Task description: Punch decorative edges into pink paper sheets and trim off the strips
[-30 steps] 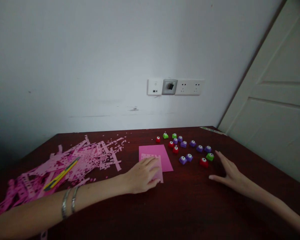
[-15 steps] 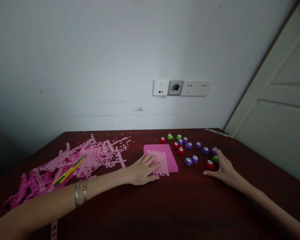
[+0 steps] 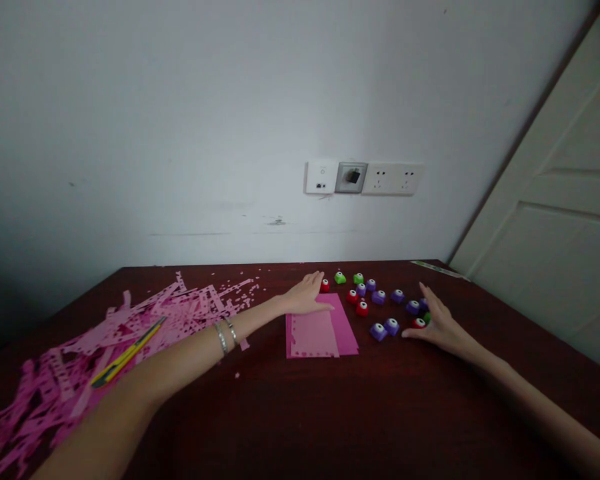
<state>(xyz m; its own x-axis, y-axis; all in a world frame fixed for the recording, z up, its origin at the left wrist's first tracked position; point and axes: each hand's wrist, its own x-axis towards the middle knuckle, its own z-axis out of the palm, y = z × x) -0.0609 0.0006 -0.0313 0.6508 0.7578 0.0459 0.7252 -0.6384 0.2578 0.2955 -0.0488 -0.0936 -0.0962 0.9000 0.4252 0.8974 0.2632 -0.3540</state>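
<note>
My left hand (image 3: 307, 293) is open, thumb apart, over the far edge of the pink paper. Its fingertips are close to a small red craft punch (image 3: 325, 285); whether they touch it I cannot tell. Beneath lies a light pink sheet (image 3: 314, 335) with shapes punched along its edges, on top of darker pink sheets (image 3: 349, 337). On the right, my right hand (image 3: 441, 325) is open, thumb and fingers spread around a red punch (image 3: 419, 323) and a partly hidden green punch (image 3: 427, 317). Several purple punches, such as one purple punch (image 3: 379, 331), stand between the hands.
Pink punched paper strips (image 3: 175, 307) are heaped on the left, with a yellow utility knife (image 3: 129, 353) on top. Two green punches (image 3: 340, 277) stand at the back. A flat pale strip (image 3: 440, 269) lies by the far right edge. Wall sockets (image 3: 393, 179) are behind the table.
My left hand has moved from the middle of the light pink sheet away to its far edge, uncovering the sheet. My right hand has shifted slightly left, around the red punch.
</note>
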